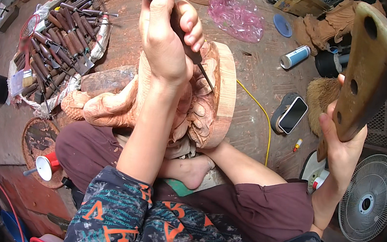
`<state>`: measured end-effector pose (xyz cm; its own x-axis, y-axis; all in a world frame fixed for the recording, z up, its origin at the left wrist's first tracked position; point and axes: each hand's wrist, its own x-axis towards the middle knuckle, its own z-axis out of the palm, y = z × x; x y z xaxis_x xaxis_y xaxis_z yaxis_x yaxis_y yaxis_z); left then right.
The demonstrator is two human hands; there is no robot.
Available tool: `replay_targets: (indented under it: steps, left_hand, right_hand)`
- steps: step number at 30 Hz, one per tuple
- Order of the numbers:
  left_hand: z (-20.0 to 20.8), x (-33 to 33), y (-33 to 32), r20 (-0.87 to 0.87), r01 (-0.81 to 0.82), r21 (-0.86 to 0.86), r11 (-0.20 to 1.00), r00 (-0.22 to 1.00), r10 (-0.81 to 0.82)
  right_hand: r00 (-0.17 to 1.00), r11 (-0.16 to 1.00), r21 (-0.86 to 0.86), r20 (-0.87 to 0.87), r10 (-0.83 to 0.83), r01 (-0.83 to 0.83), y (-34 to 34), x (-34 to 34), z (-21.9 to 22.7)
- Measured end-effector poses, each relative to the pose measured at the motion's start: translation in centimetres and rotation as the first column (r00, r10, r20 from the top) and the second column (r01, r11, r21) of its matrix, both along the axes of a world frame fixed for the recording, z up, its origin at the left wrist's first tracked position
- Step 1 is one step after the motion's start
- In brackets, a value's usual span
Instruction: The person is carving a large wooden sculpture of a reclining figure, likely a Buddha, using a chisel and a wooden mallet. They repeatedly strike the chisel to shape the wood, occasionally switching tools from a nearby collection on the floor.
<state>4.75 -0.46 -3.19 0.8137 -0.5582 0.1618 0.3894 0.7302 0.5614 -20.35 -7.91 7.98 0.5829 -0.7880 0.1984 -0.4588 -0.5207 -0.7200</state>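
Observation:
My left hand (pixel 168 38) is wrapped round the dark wooden handle of a carving chisel (pixel 204 77). The chisel slants down to the right, and its thin blade meets the carved edge of a reddish wooden figure (pixel 112 102). This figure lies on its side before my lap, with a pale, thick round base (pixel 226 101) at its right end. Off to the right, my right hand (pixel 343 147) grips a worn flat wooden mallet (pixel 371 71) with several holes, raised apart from the chisel. My left forearm hides part of the carving.
A pile of chisels (pixel 69 34) lies on a cloth at left, with a paintbrush (pixel 26 75) beside it. Right of the carving are a phone (pixel 293 115), a spray can (pixel 295 57), a yellow cord (pixel 262 108) and a fan (pixel 368 200). Pink plastic (pixel 235 17) lies beyond.

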Motion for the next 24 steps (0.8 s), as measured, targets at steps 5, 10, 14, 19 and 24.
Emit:
replay_targets:
  steps: [5, 10, 14, 19, 24]
  left_hand:
    - [-0.3, 0.1, 0.3, -0.023, -0.127, -0.134, 0.983, 0.992, 0.125]
    - [-0.2, -0.3, 1.6, 0.026, -0.127, -0.105, 0.986, 0.991, 0.131]
    - [0.3, -0.6, 1.2, 0.052, -0.080, -0.077, 0.994, 0.995, 0.084]
    - [0.0, -0.5, 1.0, 0.037, -0.061, -0.106, 0.992, 0.997, 0.065]
    - [0.8, -1.5, 0.1, 0.050, -0.070, -0.012, 0.998, 0.996, 0.070]
  right_hand:
    - [0.999, 0.999, 0.007, -0.013, 0.035, -0.035, -0.3, 0.1, -0.6]
    - [0.998, 0.998, 0.041, -0.049, 0.044, -0.042, -0.3, 1.5, -0.2]
    - [0.985, 0.986, 0.034, -0.053, 0.164, -0.162, -0.9, 3.6, 0.6]
    - [0.918, 0.937, -0.085, -0.248, 0.308, -0.338, -3.1, 6.7, 3.2]
    - [0.844, 0.915, -0.093, -0.432, 0.319, -0.394, -1.7, 11.0, 8.6]
